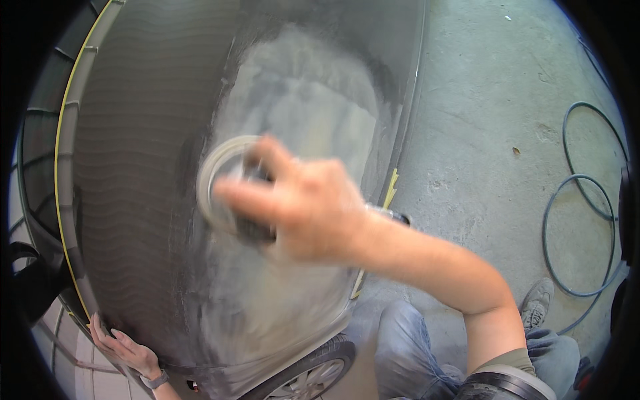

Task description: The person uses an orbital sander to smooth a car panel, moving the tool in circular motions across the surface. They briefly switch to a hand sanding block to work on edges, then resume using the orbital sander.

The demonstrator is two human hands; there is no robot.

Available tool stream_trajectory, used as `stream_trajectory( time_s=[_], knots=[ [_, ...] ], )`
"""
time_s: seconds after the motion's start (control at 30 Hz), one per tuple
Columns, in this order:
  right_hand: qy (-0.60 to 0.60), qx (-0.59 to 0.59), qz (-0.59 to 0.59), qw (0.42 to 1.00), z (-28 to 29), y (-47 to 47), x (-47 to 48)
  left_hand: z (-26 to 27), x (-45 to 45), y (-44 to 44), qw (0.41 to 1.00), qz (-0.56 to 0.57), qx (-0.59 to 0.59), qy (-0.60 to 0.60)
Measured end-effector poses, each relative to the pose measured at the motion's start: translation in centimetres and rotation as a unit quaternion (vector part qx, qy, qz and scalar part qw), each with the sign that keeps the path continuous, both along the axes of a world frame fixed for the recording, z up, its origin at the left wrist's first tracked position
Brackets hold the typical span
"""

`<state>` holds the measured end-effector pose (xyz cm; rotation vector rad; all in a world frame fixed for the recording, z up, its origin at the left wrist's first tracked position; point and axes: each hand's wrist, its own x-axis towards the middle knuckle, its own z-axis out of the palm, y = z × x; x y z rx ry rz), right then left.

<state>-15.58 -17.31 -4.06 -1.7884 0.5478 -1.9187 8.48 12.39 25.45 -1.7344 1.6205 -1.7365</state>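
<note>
My right hand point(310, 210) grips a round power sander point(212, 200), both blurred. The sander's disc lies against a dark car body panel point(135, 150), at the left edge of a broad patch of pale, sanded filler point(305, 100). At the lower left, my left hand point(125, 347) rests with its fingers spread on the panel's upper edge, near yellow masking tape point(57, 150); it holds nothing and has a band on the wrist.
A car wheel point(310, 372) shows below the panel. My knees and a shoe point(537, 302) are at the lower right. A coiled hose point(545, 235) lies on the concrete floor point(480, 125). Yellow tape strips point(391, 187) stick out at the panel's lower edge.
</note>
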Motion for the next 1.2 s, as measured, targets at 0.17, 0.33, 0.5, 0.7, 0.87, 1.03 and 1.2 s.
stream_trajectory(
  time_s=[0.17, 0.33, 0.5, 0.7, 0.87, 1.03, 1.2],
  knots=[
    [-0.046, 0.115, -0.112, 0.986, 2.8, -10.1, -4.9, 0.1, 0.1, 0.3, 1.0, 0.018, -0.009, -0.008],
    [0.024, 0.079, -0.033, 0.996, 3.7, -5.4, -3.8, 0.2, 0.4, -0.1, 1.0, -0.024, -0.008, -0.009],
    [-0.003, 0.105, -0.068, 0.992, 4.4, -6.5, -4.2, 0.1, 0.5, 0.1, 1.0, -0.029, -0.01, -0.002],
    [0.053, 0.109, -0.009, 0.993, 3.8, -5.3, -4.4, 0.2, 0.6, 0.0, 1.0, -0.027, -0.003, -0.01],
    [-0.022, 0.087, -0.069, 0.994, 3.3, -4.7, -3.3, 0.2, 0.4, 0.0, 1.0, -0.019, -0.001, -0.007],
    [-0.061, 0.09, -0.111, 0.988, 2.4, -9.5, -3.9, 0.2, 0.3, 0.2, 1.0, -0.008, -0.009, -0.016],
    [-0.01, -0.005, 0.007, 1.0, 0.6, 3.4, 1.3, 0.3, 0.5, 0.1, 1.0, -0.023, 0.0, -0.018]
  ],
)
